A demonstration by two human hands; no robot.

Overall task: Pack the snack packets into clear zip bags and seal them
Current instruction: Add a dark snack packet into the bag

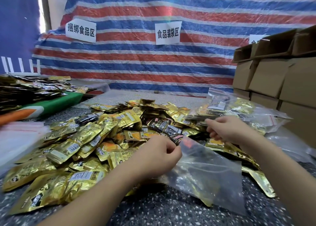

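A person's two bare forearms reach out over a speckled dark table (164,213) heaped with gold foil snack packets (82,150). The left hand (159,155) has its fingers curled in, thumb and fingertips pinching the top edge of a clear zip bag (210,176) that lies open-mouthed toward the pile, its body sprawled on the near right of the table. At the bag's mouth, just beyond that pinch, sits a dark snack packet (168,129) with red and white print; whether the fingers also grip it, I cannot tell. The right hand (227,130) hovers farther out over the right side of the heap, fingers curled; whether they hold anything is lost in the blur. Beyond it lie filled zip bags (239,109), and cardboard boxes (277,75) are stacked at the far right. A red, white and blue striped tarp (145,58) hangs behind, with paper signs (168,32) taped on.
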